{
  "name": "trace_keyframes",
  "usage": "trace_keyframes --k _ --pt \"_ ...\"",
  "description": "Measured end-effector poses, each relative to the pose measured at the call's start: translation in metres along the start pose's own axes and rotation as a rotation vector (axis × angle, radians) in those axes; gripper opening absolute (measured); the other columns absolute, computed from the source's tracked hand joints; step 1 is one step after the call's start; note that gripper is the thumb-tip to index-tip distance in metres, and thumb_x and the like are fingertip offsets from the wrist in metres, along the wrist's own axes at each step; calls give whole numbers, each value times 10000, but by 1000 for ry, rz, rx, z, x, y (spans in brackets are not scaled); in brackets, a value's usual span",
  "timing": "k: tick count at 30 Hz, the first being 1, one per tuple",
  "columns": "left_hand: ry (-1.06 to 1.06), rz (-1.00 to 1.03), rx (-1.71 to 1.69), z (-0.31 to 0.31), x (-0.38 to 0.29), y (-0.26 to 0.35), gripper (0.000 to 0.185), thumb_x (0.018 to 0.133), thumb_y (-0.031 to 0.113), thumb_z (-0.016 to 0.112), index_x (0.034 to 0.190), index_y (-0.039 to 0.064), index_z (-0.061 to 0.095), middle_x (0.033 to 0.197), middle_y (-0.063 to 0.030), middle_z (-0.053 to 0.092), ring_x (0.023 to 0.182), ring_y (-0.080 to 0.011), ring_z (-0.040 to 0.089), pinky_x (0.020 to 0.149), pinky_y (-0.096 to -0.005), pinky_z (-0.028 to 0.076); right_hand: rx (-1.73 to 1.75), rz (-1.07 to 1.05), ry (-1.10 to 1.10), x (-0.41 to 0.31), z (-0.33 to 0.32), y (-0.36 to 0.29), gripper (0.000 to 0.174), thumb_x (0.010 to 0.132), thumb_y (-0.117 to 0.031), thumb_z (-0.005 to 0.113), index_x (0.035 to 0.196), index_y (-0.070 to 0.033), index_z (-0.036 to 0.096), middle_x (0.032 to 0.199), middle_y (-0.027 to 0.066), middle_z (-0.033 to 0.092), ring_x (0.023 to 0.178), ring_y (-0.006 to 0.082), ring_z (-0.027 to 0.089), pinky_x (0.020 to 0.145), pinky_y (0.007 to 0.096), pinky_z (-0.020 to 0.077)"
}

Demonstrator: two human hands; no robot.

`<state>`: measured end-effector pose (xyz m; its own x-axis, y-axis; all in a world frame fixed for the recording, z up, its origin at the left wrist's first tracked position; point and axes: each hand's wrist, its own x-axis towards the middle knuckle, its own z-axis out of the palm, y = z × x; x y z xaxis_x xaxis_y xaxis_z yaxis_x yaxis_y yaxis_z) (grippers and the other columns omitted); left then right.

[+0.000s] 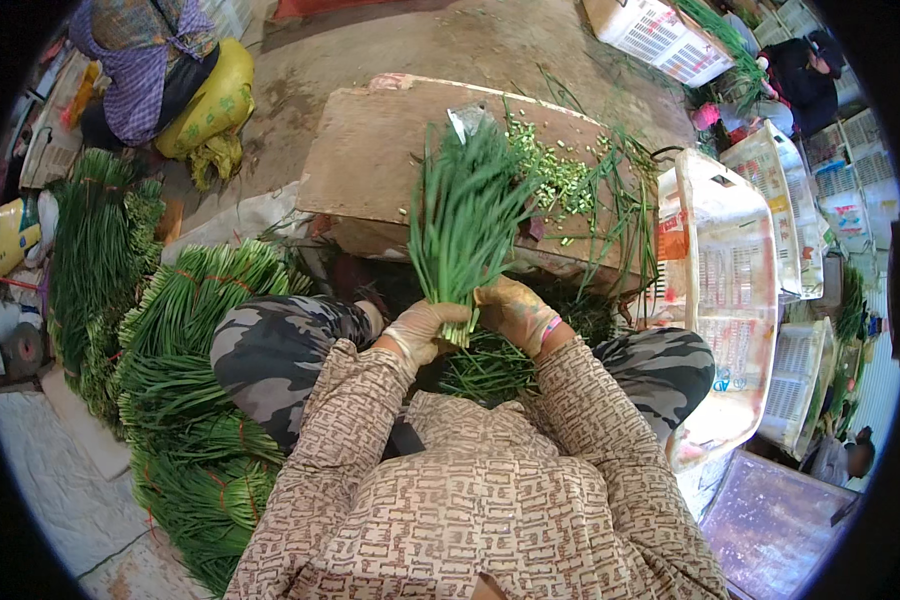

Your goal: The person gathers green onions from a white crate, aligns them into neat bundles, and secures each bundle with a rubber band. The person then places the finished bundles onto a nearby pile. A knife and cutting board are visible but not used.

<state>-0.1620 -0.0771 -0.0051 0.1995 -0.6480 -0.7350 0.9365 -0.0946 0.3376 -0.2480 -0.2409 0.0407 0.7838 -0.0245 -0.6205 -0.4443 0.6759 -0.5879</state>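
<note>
A loose bunch of long green garlic chives (465, 217) stands out away from me, its pale cut ends near my body and its leaves over a wooden board. My gloved left hand (424, 330) is closed around the lower stems. Against the right side of the same stems is my gloved right hand (516, 311), fingers bent; whether it grips any stems I cannot tell. Chopped stem pieces (555, 169) and stray leaves (619, 187) lie on the board (375, 150). More loose leaves (491, 367) are below my hands, between my knees.
Tied bundles of chives (195, 300) are heaped at my left, with another stack (94, 225) beyond. White plastic crates (731, 300) stand at my right. A person (142, 67) with a yellow sack (214, 105) is at the upper left; other people are at the upper right.
</note>
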Motion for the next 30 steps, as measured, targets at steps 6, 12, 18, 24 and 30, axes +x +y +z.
trace_keyframes --k 6,12,18,24,30 --pt "-158 -48 -342 -3 -1 -6 300 880 65 741 1165 46 647 1100 -123 686 1022 -286 674 830 -437 608 -753 -204 22 15 -17 22 565 1071 -343 417 1561 -93 294 1431 148 553 1287 322 548 1052 384 431" --pt "-180 -34 -289 4 -5 -11 275 904 95 731 1155 32 635 1088 -134 677 962 -284 681 837 -458 610 -664 -156 42 15 -7 23 628 1058 -383 410 1601 -132 217 1461 168 522 1320 320 529 1069 394 426" --pt "-32 -61 72 13 -31 2 226 867 51 756 1066 6 660 886 -104 693 713 -183 658 573 -329 552 166 -62 -43 23 20 -10 441 1049 -263 441 1453 -95 494 1483 89 509 1270 251 549 1074 385 426" --pt "-151 129 310 34 -112 16 323 770 9 811 1057 24 664 829 -67 694 630 -151 628 513 -260 459 619 -330 212 46 -30 -123 387 1046 -257 428 1338 -81 613 1197 79 671 1040 251 629 905 426 509" --pt "23 425 152 30 -154 94 490 785 14 748 1250 -19 599 861 -86 673 657 -182 613 594 -296 510 236 -863 410 18 -100 -209 284 1033 -182 490 1216 -37 652 763 23 640 562 93 481 512 211 421"
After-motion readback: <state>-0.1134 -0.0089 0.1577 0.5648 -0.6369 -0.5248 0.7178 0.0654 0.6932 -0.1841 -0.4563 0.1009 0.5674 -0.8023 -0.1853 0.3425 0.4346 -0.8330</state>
